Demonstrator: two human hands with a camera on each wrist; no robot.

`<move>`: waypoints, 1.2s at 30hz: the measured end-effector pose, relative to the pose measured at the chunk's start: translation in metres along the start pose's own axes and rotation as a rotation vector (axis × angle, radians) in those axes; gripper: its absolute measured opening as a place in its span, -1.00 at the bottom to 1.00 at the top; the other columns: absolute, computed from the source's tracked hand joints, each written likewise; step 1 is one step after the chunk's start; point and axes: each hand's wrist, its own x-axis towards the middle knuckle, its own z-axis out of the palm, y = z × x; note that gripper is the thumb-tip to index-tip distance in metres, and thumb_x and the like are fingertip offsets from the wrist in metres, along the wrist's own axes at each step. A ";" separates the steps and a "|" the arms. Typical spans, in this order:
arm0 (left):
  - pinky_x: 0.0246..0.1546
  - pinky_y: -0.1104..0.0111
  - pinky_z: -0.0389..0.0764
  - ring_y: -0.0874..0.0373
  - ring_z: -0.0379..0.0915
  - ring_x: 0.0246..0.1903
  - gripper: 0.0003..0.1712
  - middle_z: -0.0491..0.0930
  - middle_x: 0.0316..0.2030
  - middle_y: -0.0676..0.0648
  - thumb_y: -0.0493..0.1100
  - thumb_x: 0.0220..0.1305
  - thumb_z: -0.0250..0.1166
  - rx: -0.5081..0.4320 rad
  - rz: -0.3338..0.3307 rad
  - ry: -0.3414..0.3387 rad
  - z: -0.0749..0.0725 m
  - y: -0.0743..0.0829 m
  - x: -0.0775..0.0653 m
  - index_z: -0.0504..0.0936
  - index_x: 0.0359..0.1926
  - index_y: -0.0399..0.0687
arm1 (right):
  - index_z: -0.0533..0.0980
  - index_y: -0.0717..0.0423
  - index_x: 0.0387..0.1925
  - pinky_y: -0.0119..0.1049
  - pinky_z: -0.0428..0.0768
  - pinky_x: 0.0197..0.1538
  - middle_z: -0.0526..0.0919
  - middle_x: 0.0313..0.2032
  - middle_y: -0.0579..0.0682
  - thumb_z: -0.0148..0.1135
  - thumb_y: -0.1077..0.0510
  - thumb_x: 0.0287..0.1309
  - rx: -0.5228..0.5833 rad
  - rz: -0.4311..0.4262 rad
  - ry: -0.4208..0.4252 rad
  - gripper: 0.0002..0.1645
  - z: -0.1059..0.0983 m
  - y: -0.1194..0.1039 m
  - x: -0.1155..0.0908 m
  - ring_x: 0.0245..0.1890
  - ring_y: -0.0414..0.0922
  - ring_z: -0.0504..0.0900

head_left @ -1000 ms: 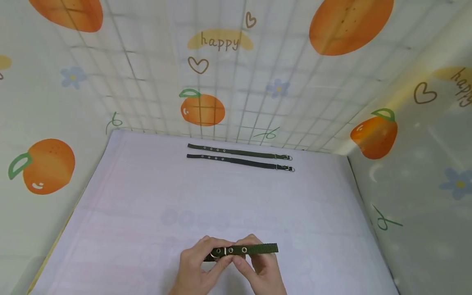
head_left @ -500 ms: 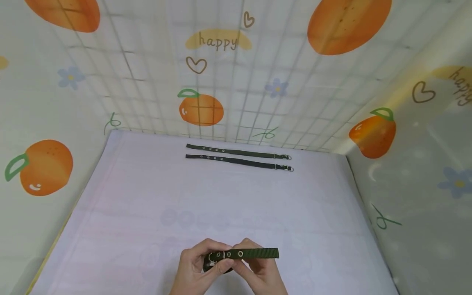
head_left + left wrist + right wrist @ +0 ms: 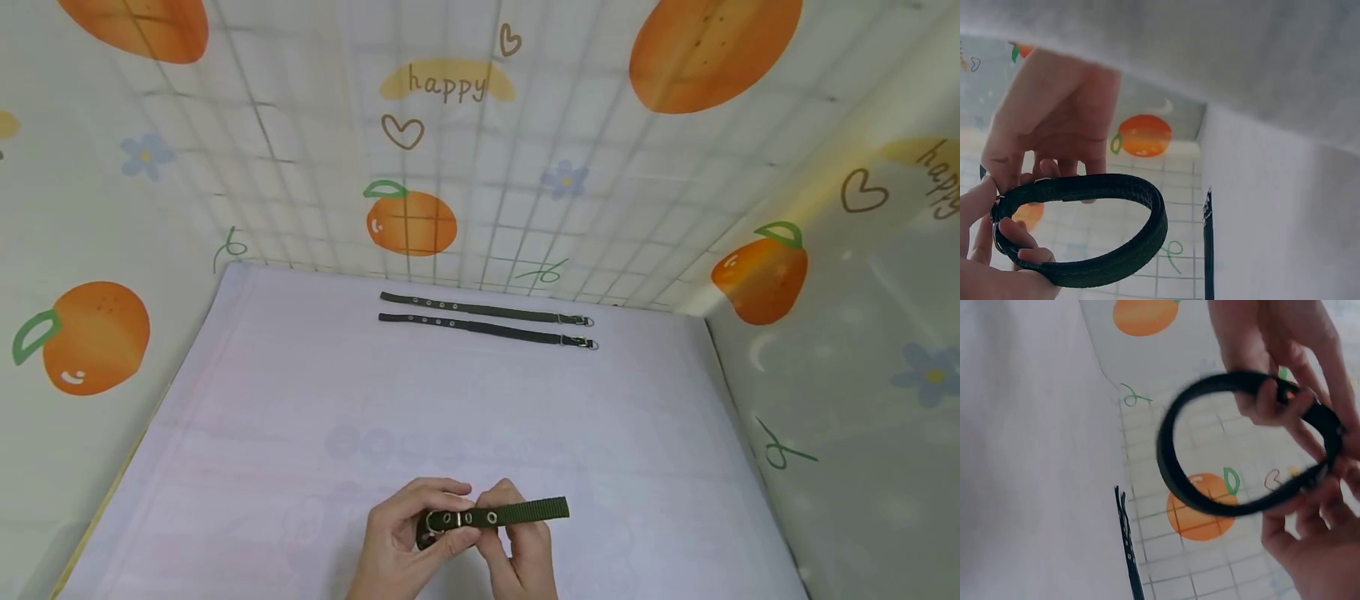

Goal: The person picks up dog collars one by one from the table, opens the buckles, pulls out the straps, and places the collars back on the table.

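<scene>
A dark green webbing collar [image 3: 517,511] with metal eyelets is bent into a closed loop, its free end pointing right. My left hand [image 3: 405,525] grips it at the buckle end, thumb below the strap and fingers above. Just right of the buckle, my right hand [image 3: 517,542] pinches the strap between thumb and fingers. In the left wrist view the loop of the collar [image 3: 1116,262] hangs out round from both hands. The right wrist view also shows the looped collar [image 3: 1175,469], with the buckle partly hidden by fingers.
Two more collars lie straight and side by side at the back of the white table [image 3: 300,383]: a green collar [image 3: 510,312] behind and a black collar [image 3: 510,331] in front. Patterned sheeting [image 3: 315,200] with printed oranges walls the back and both sides.
My right hand has shifted its grip on the strap and turned slightly inward. The free end of the collar now tilts up a little. The two collars on the table stay put.
</scene>
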 end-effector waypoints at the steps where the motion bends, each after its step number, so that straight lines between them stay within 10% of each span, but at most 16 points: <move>1: 0.03 0.33 0.79 0.15 0.75 0.05 -0.69 0.70 0.13 -0.26 -0.43 0.34 0.46 0.008 0.021 0.007 0.000 -0.001 0.000 0.77 0.04 -0.10 | 0.49 0.20 -0.20 -0.50 0.52 -0.36 0.46 -0.36 -0.03 0.25 0.46 0.31 -0.007 0.017 0.015 -0.84 0.001 -0.001 0.000 -0.39 -0.28 0.46; 8: -0.21 0.41 0.75 0.14 0.61 -0.20 -0.59 0.51 0.04 -0.19 -0.48 0.19 0.55 0.109 0.190 0.002 0.001 -0.005 0.001 0.79 0.03 -0.07 | 0.42 0.18 -0.24 -0.34 0.50 -0.20 0.53 -0.22 0.07 0.03 0.61 0.22 0.057 0.184 0.052 -0.69 0.006 -0.010 0.005 -0.20 -0.16 0.50; 17: -0.29 0.41 0.73 0.12 0.51 -0.25 -0.53 0.48 -0.13 -0.14 -0.50 0.14 0.57 0.143 0.253 -0.038 -0.003 -0.007 0.004 0.77 0.05 -0.08 | 0.57 0.17 -0.23 -0.37 0.54 -0.37 0.59 -0.43 0.12 -0.05 0.50 0.51 0.205 0.386 -0.203 -0.68 -0.006 -0.010 0.002 -0.44 -0.30 0.46; 26: -0.28 0.48 0.64 0.43 0.49 -0.33 -0.74 0.64 -0.17 0.02 -0.16 0.55 0.34 0.363 0.124 -0.137 -0.009 -0.008 0.005 0.56 0.17 0.05 | 0.53 0.27 -0.30 -0.34 0.36 -0.58 0.44 -0.58 0.19 -0.08 0.53 0.44 0.283 0.438 -0.157 -0.70 -0.009 -0.011 0.002 -0.61 -0.10 0.27; 36: -0.41 0.47 0.50 0.48 0.32 -0.37 -0.72 0.41 -0.44 -0.25 -0.29 0.75 -0.10 0.085 -0.140 -0.326 -0.018 -0.004 0.006 0.46 -0.20 -0.15 | 0.40 0.34 -0.38 -0.34 0.47 -0.34 0.46 -0.48 -0.20 -0.15 0.42 0.39 0.405 0.619 0.046 -0.77 -0.010 -0.020 0.002 -0.42 -0.29 0.38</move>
